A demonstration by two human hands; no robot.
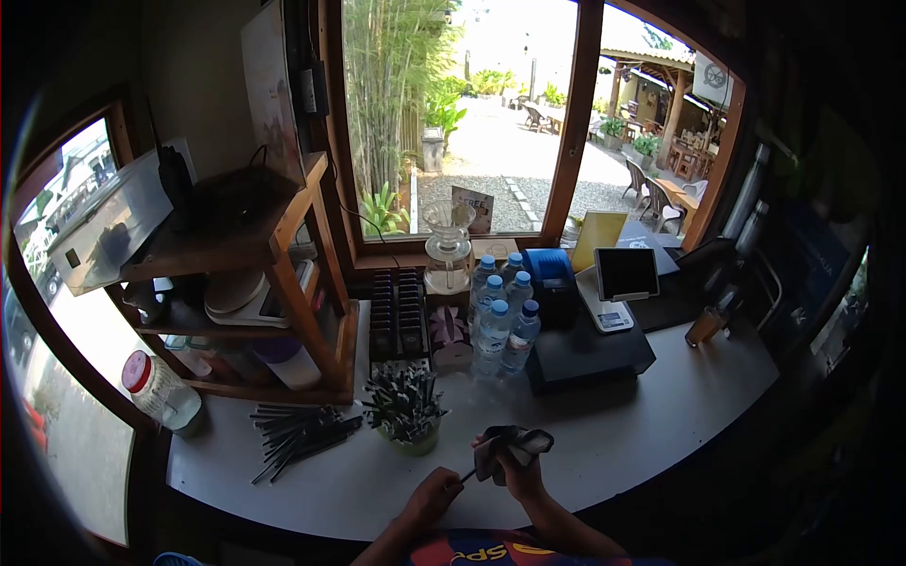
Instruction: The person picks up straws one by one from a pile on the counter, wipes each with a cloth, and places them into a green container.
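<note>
My left hand (431, 494) pinches the end of a thin dark straw (467, 476) near the counter's front edge. My right hand (514, 469) is closed around a dark cloth (512, 441) that wraps the straw's other end. Just left of my hands stands a green cup (408, 436) packed with several dark straws. More dark straws (300, 436) lie loose on the white counter (642, 424) to the left of the cup.
A wooden shelf unit (283, 274) with dishes stands at the left, a red-lidded jar (160, 391) beside it. Several water bottles (500, 316), a black cash drawer (585, 354), a blue printer (550, 269) and a tablet stand (625, 275) sit behind.
</note>
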